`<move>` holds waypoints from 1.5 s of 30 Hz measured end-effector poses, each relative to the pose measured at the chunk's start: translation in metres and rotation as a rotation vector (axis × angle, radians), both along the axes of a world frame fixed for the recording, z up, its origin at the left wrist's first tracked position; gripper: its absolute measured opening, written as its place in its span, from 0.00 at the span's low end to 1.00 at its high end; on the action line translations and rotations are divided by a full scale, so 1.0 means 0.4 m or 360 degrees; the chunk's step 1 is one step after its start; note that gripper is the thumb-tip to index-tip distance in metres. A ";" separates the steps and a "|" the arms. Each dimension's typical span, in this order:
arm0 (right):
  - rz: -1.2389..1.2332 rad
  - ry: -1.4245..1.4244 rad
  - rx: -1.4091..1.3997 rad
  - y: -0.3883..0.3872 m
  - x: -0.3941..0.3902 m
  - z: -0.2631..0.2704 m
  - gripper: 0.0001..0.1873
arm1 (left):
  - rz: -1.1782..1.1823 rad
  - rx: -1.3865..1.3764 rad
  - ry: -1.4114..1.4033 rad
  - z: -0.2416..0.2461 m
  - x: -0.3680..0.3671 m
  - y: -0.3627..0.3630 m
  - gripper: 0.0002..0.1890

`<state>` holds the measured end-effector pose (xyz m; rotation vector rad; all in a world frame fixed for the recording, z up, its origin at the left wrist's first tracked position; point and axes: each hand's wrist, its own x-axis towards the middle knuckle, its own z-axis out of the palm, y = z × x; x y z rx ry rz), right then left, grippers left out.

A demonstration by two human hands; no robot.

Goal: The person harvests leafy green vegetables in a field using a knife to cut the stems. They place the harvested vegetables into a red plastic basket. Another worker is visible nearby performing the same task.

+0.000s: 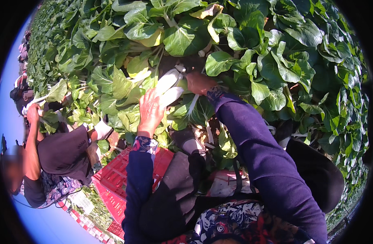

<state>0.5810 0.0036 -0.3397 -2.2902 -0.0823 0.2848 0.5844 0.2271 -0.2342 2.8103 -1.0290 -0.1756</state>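
Note:
White-stemmed leafy greens, which look like bok choy [181,38], fill the ground before me. My left hand [151,109] lies with its fingers spread against the thick white stems of a bok choy head [167,81]; whether it grips them cannot be told. A second white stem base [171,96] lies just beside those fingers. Close to the root end of these stems is my right hand [200,83], its fingers curled; the leaves and shadow hide whatever it may hold. Trimmed leaves and stalks [209,132] lie on the soil below my hands.
A red plastic crate [113,180] stands by my left forearm. At the left a co-worker [64,152] sits low, a bok choy plant [50,97] in the raised hand. More people are farther off at the far left. Red and white crates [88,227] line the lower left. My shoe [181,137] rests among the leaves.

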 end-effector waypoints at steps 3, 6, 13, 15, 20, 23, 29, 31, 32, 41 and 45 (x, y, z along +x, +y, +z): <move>0.0031 0.0294 -0.0014 -0.014 -0.070 0.053 0.14 | 0.0062 -0.0113 0.0037 0.054 0.008 0.007 0.23; -0.0228 0.0655 0.0331 -0.053 -0.149 0.145 0.15 | 0.0193 -0.0321 0.0129 0.171 -0.003 -0.002 0.23; -0.0647 -0.0100 0.2239 -0.044 -0.214 0.546 0.36 | 0.0468 -0.0952 0.0452 0.539 -0.143 -0.077 0.24; -0.0452 -0.0159 0.2565 -0.042 -0.236 0.657 0.38 | 0.0448 -0.0982 0.0518 0.603 -0.202 -0.085 0.26; -0.0289 -0.0366 0.2210 -0.047 -0.327 0.864 0.24 | 0.0028 -0.1461 0.0410 0.706 -0.322 -0.093 0.34; -0.0192 -0.0535 0.2039 -0.001 -0.387 0.970 0.21 | -0.0051 -0.1898 0.0488 0.781 -0.405 -0.070 0.44; 0.0067 -0.0573 0.1865 0.171 -0.506 1.112 0.18 | 0.0038 -0.2384 0.0357 0.783 -0.551 -0.022 0.41; 0.0139 -0.0855 0.1527 0.214 -0.535 1.137 0.15 | 0.0170 -0.2526 0.0153 0.769 -0.588 0.019 0.35; 0.0108 -0.0867 0.1626 0.219 -0.546 1.148 0.13 | 0.0301 -0.2358 -0.0339 0.759 -0.611 0.048 0.33; -0.0176 -0.0454 0.1565 0.162 -0.445 1.000 0.12 | 0.1542 -0.4033 -0.0598 0.602 -0.823 0.577 0.13; -0.0178 -0.0227 0.1369 0.165 -0.457 0.849 0.11 | 0.2175 -0.4057 -0.0944 0.410 -0.924 0.787 0.15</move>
